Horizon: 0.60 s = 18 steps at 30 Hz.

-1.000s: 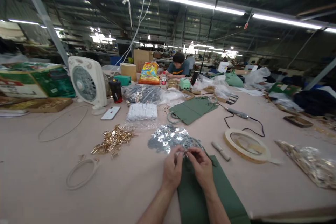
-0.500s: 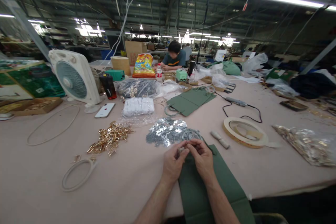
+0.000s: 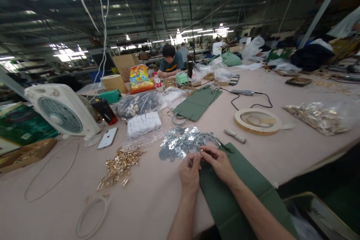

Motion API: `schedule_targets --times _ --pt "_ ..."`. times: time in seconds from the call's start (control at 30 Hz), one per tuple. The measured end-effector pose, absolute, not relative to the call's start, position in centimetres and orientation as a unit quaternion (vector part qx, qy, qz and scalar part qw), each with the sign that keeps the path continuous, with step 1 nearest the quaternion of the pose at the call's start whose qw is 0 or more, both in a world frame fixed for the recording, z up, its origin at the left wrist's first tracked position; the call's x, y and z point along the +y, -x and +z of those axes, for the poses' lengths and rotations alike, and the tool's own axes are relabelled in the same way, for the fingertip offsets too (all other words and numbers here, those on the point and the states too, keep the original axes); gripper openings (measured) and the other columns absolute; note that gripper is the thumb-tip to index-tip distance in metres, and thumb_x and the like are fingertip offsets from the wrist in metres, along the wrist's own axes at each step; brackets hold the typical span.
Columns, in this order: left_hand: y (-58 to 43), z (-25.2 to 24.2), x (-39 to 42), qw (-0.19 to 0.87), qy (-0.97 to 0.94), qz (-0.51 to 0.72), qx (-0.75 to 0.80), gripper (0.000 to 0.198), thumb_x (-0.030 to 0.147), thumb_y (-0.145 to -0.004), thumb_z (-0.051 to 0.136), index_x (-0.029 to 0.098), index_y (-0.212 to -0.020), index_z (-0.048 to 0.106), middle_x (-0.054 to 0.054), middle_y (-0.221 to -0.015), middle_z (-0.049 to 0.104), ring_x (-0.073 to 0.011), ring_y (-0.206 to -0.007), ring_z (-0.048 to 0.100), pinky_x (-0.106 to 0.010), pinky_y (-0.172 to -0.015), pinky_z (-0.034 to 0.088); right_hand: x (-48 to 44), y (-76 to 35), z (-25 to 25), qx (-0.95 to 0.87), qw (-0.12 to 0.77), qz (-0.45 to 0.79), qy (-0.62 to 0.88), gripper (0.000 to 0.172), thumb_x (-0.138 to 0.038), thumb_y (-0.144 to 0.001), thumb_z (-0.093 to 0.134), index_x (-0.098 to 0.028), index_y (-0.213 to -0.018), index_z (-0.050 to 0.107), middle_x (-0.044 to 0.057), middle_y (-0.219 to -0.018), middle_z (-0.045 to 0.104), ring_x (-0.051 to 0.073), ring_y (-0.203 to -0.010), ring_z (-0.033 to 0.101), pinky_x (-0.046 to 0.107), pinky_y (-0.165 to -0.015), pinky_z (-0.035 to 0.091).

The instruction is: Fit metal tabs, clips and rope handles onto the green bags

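Note:
Over the near end of a dark green bag panel, my left hand and my right hand meet with their fingertips pinched together. A small gold-coloured metal piece glints between the fingertips; its exact kind is too small to make out. Just beyond my hands lies a heap of flat silver metal plates. Beside it, a looped greyish cord handle lies at the panel's top end. To the left is a pile of gold metal fittings.
A white fan, a phone and a clear ring are on the left. More green panels lie ahead. A tape roll, a corded tool and a bagged heap of fittings are on the right. A person sits opposite.
The view has turned right and tilted. My hands stay at the panel's top, fingertips still together; my left fingers now point more upward, and a gold glint shows between the hands.

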<state>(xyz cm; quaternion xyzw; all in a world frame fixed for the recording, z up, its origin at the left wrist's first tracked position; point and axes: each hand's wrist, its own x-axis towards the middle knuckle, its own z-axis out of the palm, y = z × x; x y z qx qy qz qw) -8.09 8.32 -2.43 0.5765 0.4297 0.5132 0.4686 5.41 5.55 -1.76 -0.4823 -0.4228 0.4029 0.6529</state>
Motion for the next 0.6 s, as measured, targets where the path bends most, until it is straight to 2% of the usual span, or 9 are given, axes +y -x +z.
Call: schedule_targets --times 0.17,0.27,0.4,0.6 --pt "7.76 -2.56 8.31 0.501 -0.590 0.502 0.385 0.035 0.048 -0.086 0.077 0.018 -0.104 0.077 -0.004 -0.089 0.076 -0.0119 -0.062 0.061 -0.023 -0.061 0.051 5.21 -5.94 -1.53 -0.387 0.666 0.438 0.463 0.038 -0.053 -0.080 0.083 -0.025 -0.106 0.083 0.006 -0.092 0.077 0.021 -0.075 0.067 0.035 -0.069 0.057" --pt "7.79 -2.66 8.37 0.515 -0.598 0.496 0.361 0.042 0.042 -0.087 0.076 0.020 -0.123 0.072 -0.006 -0.106 0.076 -0.0168 -0.082 0.070 -0.029 -0.078 0.058 5.07 -6.09 -1.57 -0.343 0.673 0.497 0.427 0.041 -0.053 -0.077 0.086 -0.023 -0.105 0.083 0.006 -0.087 0.076 0.017 -0.062 0.060 0.031 -0.059 0.052" --pt "8.02 -2.26 8.37 0.495 -0.639 0.485 0.334 0.040 0.038 -0.090 0.073 0.023 -0.127 0.072 -0.007 -0.122 0.073 -0.0229 -0.112 0.068 -0.036 -0.103 0.053 4.87 -6.20 -1.33 -0.312 0.662 0.549 0.404 0.042 -0.049 -0.073 0.090 -0.020 -0.102 0.083 0.005 -0.081 0.073 0.012 -0.056 0.053 0.026 -0.052 0.046" --pt "7.81 -1.82 8.32 0.528 -0.617 0.470 0.345 0.038 0.039 -0.087 0.073 0.020 -0.120 0.070 -0.007 -0.110 0.074 -0.0214 -0.099 0.071 -0.033 -0.094 0.056 4.59 -6.40 -1.14 -0.300 0.653 0.589 0.370 0.037 -0.044 -0.076 0.090 -0.019 -0.103 0.080 0.002 -0.082 0.071 0.008 -0.054 0.050 0.020 -0.050 0.042"
